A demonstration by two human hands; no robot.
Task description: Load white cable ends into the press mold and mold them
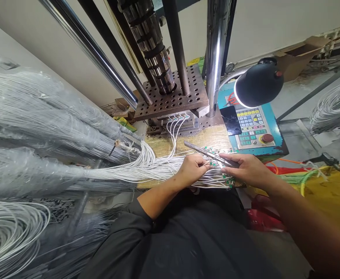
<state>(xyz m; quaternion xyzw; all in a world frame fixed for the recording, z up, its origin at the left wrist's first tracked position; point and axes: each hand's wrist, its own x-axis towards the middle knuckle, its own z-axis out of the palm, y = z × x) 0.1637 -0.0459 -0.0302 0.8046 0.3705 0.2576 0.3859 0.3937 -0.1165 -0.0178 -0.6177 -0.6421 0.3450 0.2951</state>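
My left hand [193, 169] pinches a white cable close to its small green end, above a thick bundle of white cables [158, 170] lying across the worktable [219, 135]. To its right, my right hand [239, 166] is closed on a long, narrow metal tool [199, 148], whose tip points up and left over the bundle. Green connector ends [230, 182] are spread around and below my fingers. Beyond my hands, several white cables [174, 135] run up into the press fixture under the perforated steel plate [172, 102].
A black lamp [258, 85] hangs over a teal control panel [252, 124] with a red button, beside a dark tablet [230, 120]. Plastic-wrapped cable bundles [42, 116] fill the left. Steel columns [215, 58] stand behind. Cable coils [9, 232] lie lower left.
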